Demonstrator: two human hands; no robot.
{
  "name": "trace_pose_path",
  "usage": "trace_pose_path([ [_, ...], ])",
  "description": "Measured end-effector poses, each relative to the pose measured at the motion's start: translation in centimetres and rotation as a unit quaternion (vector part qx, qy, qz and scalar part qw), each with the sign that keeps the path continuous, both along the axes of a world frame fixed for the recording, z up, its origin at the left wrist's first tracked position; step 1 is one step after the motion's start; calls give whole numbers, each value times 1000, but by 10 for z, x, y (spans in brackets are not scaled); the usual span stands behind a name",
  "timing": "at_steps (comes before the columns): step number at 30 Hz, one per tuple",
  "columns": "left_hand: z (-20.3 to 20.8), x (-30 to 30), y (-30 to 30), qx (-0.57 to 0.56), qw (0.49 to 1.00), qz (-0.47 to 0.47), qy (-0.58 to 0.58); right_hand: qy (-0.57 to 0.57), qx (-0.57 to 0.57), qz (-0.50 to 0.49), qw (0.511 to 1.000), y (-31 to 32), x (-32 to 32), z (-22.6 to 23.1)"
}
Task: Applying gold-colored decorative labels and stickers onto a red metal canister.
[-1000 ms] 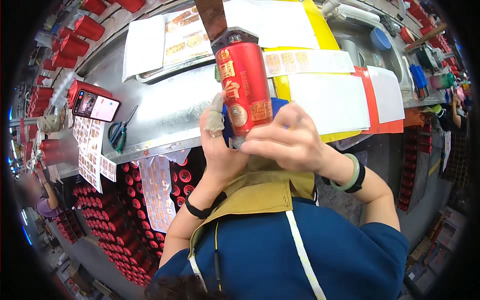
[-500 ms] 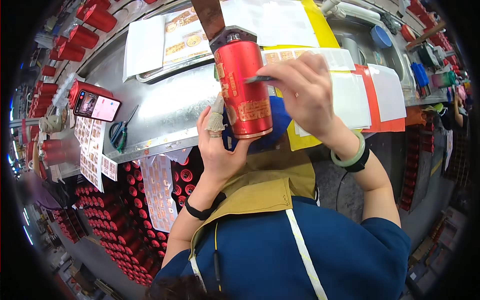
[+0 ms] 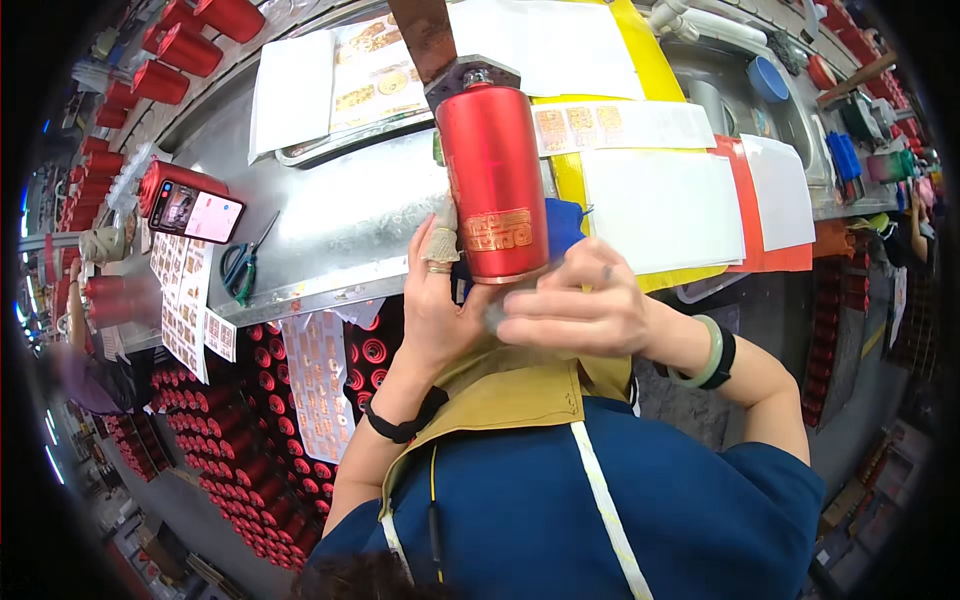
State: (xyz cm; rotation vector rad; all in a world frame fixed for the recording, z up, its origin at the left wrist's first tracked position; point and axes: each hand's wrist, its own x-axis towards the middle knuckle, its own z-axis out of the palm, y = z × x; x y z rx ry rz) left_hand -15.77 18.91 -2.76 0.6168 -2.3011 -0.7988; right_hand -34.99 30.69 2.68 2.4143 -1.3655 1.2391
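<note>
The metal tabletop (image 3: 330, 225) fills the upper part of the view and carries white sheets (image 3: 665, 205), yellow sheets (image 3: 640, 45) and a tray (image 3: 300, 155) with printed pages. Below its front edge, many red cans (image 3: 250, 480) lie stacked in rows. The person wears a blue shirt (image 3: 560, 510) with a tan apron bib (image 3: 520, 395).

In the middle, a red can (image 3: 495, 180) stands upright, held up in front of the tabletop, with a gold label low on its side. The left hand (image 3: 440, 310) is closed around its lower left side, with the thumb wrapped in tape. The right hand (image 3: 580, 305) is at the bottom of the can, its fingers curled together and touching the base.

On the left of the tabletop a phone (image 3: 195, 210) leans against another red can, and scissors (image 3: 240, 265) lie just beside it, near the label sheets (image 3: 185, 295).
</note>
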Motion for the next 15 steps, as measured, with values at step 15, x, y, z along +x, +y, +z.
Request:
trace_pose_path([
  [15, 1, -10, 7, 83, 993, 67, 49, -46, -13, -170, 984, -20, -15, 14],
])
